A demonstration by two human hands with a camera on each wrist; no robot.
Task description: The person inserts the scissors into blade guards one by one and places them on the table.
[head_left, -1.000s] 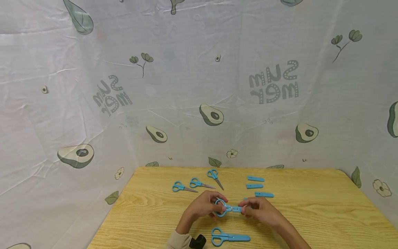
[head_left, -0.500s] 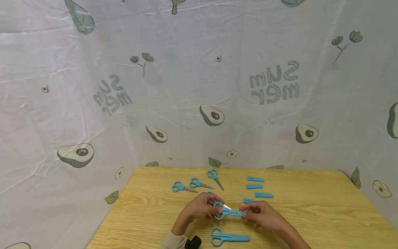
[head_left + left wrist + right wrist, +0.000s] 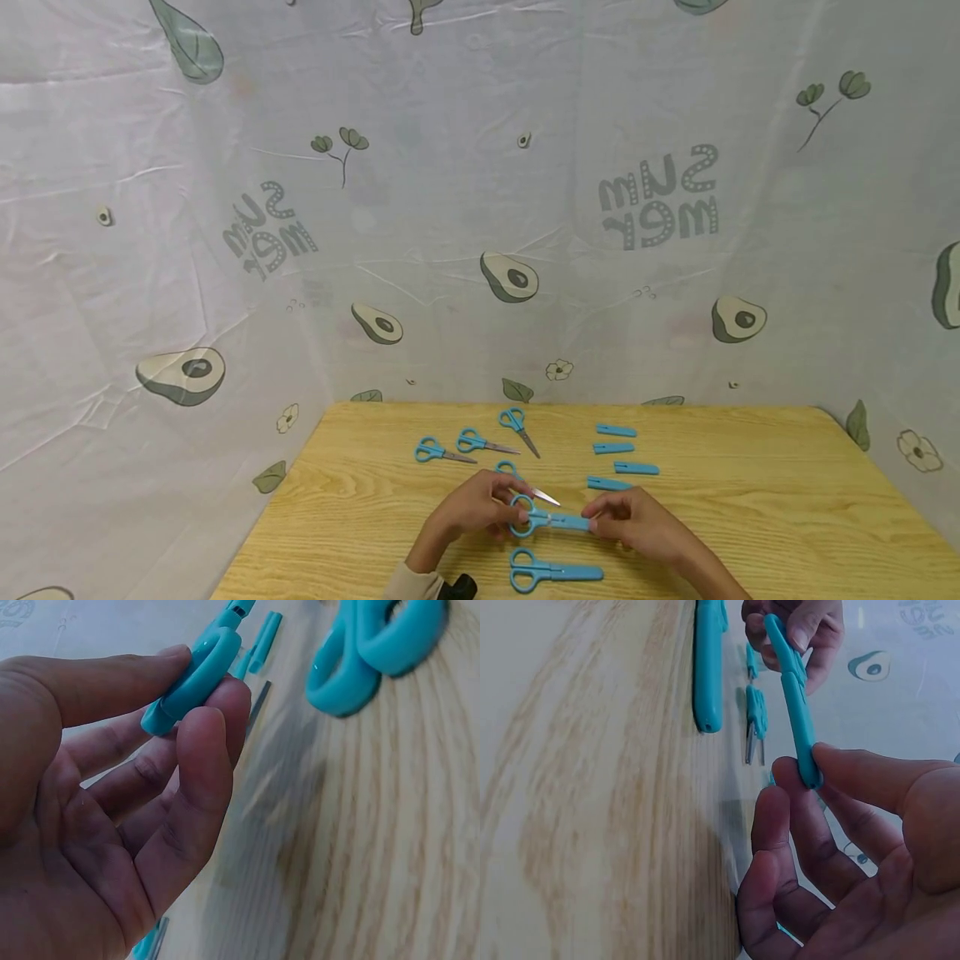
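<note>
In the head view my left hand (image 3: 476, 504) pinches the blue handle of a pair of scissors (image 3: 537, 518) between thumb and fingers. My right hand (image 3: 637, 525) pinches the far end of the blue blade cover (image 3: 572, 522) on those scissors. Cover and handle lie in one line, and no blade shows between them in the right wrist view, where the cover (image 3: 798, 724) meets the handle. Up close, my left thumb presses on the finger loop (image 3: 202, 679). Just behind my left hand lies another pair of scissors (image 3: 545, 497), bare blades pointing right, handle partly hidden.
Nearer to me, a covered pair of scissors (image 3: 573, 573) lies on the wooden table (image 3: 337, 517). Several bare-bladed scissors (image 3: 429, 451) rest at the back left. Loose blue covers (image 3: 636, 468) are spread at the back right, one partly behind my right hand. A patterned curtain (image 3: 450, 208) encloses the table.
Both hands have moved slightly toward me with the held scissors. The bare scissors and a loose cover behind them have come into fuller view.
</note>
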